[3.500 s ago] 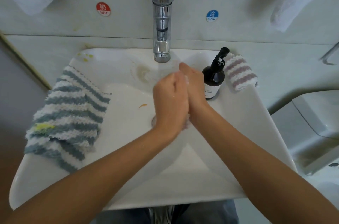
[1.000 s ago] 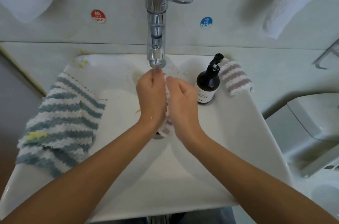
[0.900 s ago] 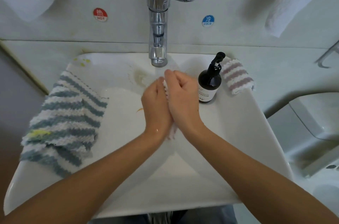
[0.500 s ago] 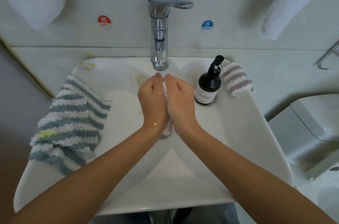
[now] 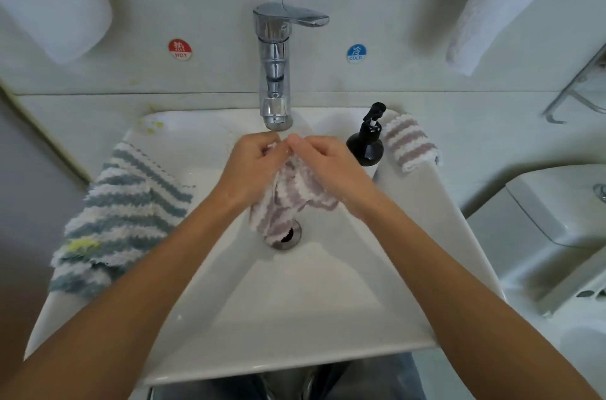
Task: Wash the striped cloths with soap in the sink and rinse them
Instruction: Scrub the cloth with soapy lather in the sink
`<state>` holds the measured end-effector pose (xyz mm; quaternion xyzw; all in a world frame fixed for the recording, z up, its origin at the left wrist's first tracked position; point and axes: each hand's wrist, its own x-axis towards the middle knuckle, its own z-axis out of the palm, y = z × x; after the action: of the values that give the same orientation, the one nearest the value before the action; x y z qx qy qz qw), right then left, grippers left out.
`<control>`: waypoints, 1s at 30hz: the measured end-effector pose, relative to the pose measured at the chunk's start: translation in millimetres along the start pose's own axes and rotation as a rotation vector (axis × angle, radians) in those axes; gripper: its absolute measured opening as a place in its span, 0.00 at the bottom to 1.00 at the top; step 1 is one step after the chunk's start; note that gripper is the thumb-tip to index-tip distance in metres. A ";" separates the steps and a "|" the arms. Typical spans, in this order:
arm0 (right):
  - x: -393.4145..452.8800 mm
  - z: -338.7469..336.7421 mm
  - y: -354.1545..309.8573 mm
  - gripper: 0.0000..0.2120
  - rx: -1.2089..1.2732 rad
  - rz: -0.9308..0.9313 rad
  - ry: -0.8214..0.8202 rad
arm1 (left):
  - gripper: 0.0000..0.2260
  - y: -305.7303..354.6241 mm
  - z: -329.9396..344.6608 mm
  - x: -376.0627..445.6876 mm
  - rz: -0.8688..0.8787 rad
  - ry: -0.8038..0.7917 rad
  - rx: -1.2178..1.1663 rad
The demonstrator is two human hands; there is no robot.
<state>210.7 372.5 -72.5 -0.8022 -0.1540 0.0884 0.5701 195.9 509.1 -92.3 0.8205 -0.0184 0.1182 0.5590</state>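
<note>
Pink-and-white striped fluffy cloth hangs in the middle of the white ceramic sink, its upper edge pinched between both hands just under the spout of the chrome tap at 12 o'clock. Its lower end dangles over the round metal drain. The left hand grips the cloth's top with curled fingers, and the right hand does the same from the other side, the two grips nearly touching at the fingertips. At 9 o'clock a larger blue-and-white striped fluffy cloth with a yellow stain lies draped over the sink's left rim. At 2 o'clock a dark round pump soap bottle stands on the back right corner of the sink, and just beside it a second, folded pink-and-white striped cloth rests on the rim. Red "HOT" and blue "COLD" round stickers sit on the wall either side of the tap.
</note>
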 end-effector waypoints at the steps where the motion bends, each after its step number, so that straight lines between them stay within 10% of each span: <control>1: 1.3 -6.7 0.8 0.20 -0.032 -0.015 -0.014 | 0.18 -0.4 -8.8 1.7 -0.014 -0.057 0.041; 13: 1.9 -32.9 10.9 0.06 -0.673 -0.043 -0.329 | 0.08 1.7 -43.3 5.2 -0.053 -0.572 0.499; 30: 7.8 -16.3 26.9 0.15 -0.782 -0.077 -0.263 | 0.15 -16.9 -39.2 11.2 -0.092 -0.518 0.370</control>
<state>227.2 352.6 -92.0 -0.9338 -0.2775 0.1036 0.2008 202.8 552.7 -91.7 0.9110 -0.1013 -0.1187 0.3817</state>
